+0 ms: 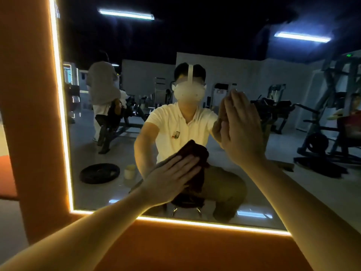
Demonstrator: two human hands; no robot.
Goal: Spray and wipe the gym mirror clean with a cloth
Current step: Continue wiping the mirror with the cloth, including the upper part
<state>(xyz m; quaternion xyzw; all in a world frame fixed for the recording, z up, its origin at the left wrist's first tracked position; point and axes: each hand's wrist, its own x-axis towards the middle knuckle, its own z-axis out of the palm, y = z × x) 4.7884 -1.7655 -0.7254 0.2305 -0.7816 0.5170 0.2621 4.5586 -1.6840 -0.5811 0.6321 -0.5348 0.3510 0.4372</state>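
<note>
Head view, facing the mirror (88, 145).

Left hand (172, 178): fingers straight and close together, palm flat on a dark red cloth (195, 151), pressing it to the glass. Nothing is gripped. The cloth bunches above and to the right of the fingertips.

Right hand (240, 130): up and to the right of the left hand, apart from the cloth. The fingers are straight and point upward, flat against the glass and meeting their own reflection. It holds nothing.

Lit strip (62, 114): borders the mirror, left of and below the left hand, with orange wall (195, 251) beneath both forearms.

In reflection, left of the cloth: a weight plate (99, 173) on the floor, with a pale container (130, 171) just beside it. Farther back in reflection: gym machines (322, 124) to the right of the right hand, and a second person (101, 85) up and to the left.
</note>
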